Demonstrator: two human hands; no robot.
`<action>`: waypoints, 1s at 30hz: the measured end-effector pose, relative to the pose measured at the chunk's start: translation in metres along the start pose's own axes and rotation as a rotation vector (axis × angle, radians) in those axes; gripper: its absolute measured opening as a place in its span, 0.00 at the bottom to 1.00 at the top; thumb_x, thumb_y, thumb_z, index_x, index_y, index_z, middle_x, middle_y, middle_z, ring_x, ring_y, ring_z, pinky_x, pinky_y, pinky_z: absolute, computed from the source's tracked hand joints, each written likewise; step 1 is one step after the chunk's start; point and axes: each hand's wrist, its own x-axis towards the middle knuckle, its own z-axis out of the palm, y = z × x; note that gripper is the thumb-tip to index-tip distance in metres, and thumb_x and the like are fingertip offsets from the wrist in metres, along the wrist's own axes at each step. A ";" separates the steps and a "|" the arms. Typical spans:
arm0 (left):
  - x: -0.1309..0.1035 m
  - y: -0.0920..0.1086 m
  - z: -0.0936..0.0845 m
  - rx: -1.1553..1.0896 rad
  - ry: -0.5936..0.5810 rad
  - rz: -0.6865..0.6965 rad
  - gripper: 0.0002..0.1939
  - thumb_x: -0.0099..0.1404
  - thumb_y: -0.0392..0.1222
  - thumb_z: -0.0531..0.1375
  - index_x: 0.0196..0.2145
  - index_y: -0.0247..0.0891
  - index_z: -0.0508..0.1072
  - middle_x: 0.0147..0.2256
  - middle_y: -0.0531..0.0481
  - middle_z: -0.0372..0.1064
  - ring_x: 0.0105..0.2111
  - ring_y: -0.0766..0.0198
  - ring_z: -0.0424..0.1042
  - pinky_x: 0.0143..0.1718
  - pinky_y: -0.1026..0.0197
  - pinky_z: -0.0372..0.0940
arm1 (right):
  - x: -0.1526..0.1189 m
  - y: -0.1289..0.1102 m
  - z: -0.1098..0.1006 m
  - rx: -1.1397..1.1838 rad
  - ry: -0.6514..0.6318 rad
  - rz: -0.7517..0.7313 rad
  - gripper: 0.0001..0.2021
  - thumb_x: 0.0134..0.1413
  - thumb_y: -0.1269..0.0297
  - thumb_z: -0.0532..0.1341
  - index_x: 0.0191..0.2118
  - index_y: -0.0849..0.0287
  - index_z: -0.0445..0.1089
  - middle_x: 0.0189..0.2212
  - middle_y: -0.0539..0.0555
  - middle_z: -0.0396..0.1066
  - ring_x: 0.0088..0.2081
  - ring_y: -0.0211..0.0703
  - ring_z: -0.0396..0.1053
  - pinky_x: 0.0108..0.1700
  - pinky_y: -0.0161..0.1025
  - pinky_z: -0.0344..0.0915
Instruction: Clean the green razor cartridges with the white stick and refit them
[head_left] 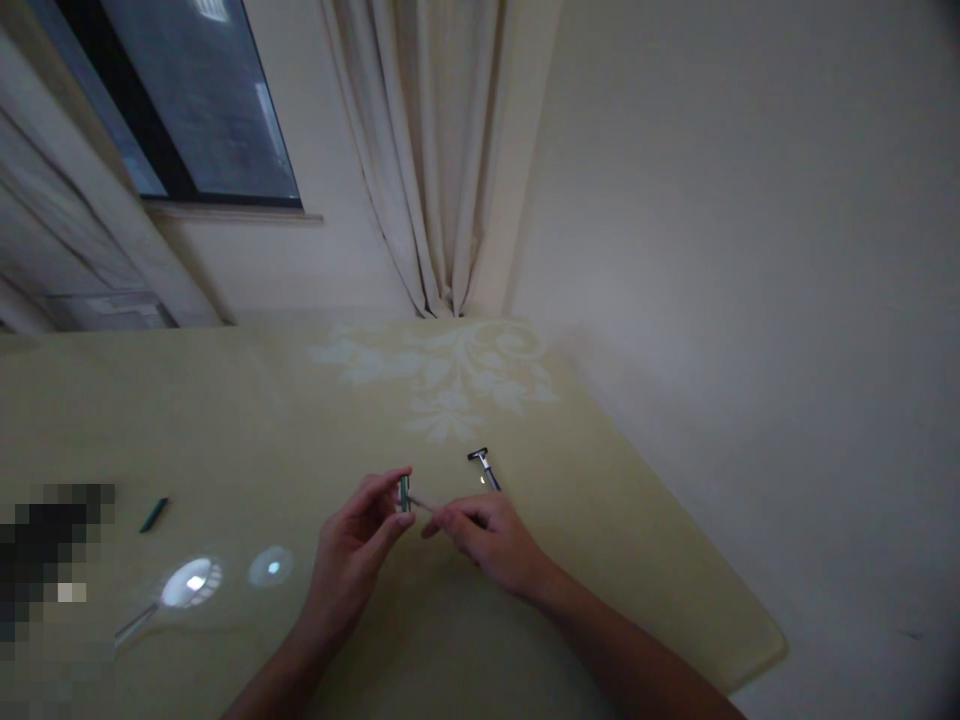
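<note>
My left hand [352,540] pinches a green-edged head [404,493], my right hand [491,540] grips a thin handle [422,503]; fully joined? Can't tell! Another green piece [154,515] lies loose.

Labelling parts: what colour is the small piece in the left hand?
The small piece looks green and dark; head view.
</note>
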 end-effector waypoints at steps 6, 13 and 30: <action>0.001 0.000 0.000 0.002 -0.009 -0.002 0.19 0.63 0.46 0.72 0.53 0.47 0.84 0.38 0.51 0.72 0.35 0.62 0.72 0.37 0.63 0.69 | 0.000 0.001 0.000 0.080 -0.041 0.033 0.34 0.65 0.34 0.61 0.41 0.65 0.86 0.17 0.44 0.52 0.20 0.32 0.48 0.23 0.34 0.44; 0.000 0.000 0.000 -0.014 -0.009 -0.018 0.20 0.63 0.47 0.72 0.53 0.47 0.84 0.37 0.52 0.70 0.34 0.63 0.69 0.36 0.64 0.67 | 0.001 0.000 0.000 0.174 0.020 0.126 0.35 0.60 0.31 0.63 0.40 0.66 0.84 0.16 0.42 0.50 0.18 0.31 0.46 0.20 0.32 0.43; 0.003 0.002 0.000 -0.021 0.008 -0.027 0.21 0.62 0.47 0.73 0.53 0.46 0.84 0.38 0.51 0.72 0.34 0.63 0.70 0.36 0.63 0.68 | 0.001 0.002 0.002 0.179 -0.046 0.099 0.34 0.62 0.33 0.64 0.40 0.66 0.84 0.16 0.42 0.51 0.18 0.30 0.46 0.20 0.32 0.43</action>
